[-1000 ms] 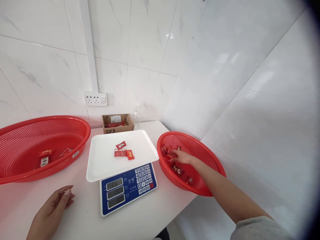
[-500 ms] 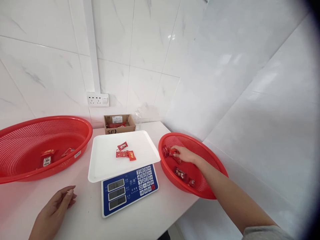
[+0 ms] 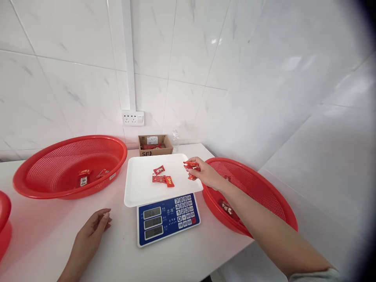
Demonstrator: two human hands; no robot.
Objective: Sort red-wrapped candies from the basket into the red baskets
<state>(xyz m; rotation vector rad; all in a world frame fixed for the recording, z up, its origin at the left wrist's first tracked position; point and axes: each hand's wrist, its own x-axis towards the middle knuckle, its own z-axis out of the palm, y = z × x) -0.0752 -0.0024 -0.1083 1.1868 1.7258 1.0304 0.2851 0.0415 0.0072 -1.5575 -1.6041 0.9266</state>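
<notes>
My right hand [image 3: 202, 171] is closed on a few small red snack packets [image 3: 192, 167], held over the right edge of the scale's white tray [image 3: 138, 192]. Some of them are partly hidden by my fingers. On the tray lie more small red packets [image 3: 159, 179], close together near its middle. Below the tray, the blue panel of the digital scale [image 3: 169, 220] shows its keypad and displays. My left hand [image 3: 89, 235] rests at the table, left of the scale, with fingers curled, thumb against them and nothing visible inside.
A red mesh basket [image 3: 276, 196] at the right holds red packets, partly behind my forearm. Another red basket [image 3: 32, 188] with a few packets stands at the left. An open cardboard box [image 3: 155, 145] sits behind the scale by the tiled wall. A further red rim [image 3: 4, 209] shows at the left edge.
My right hand has come up out of the right basket, moving left to the tray with packets in it. The view has turned left. My left hand keeps its curled pose.
</notes>
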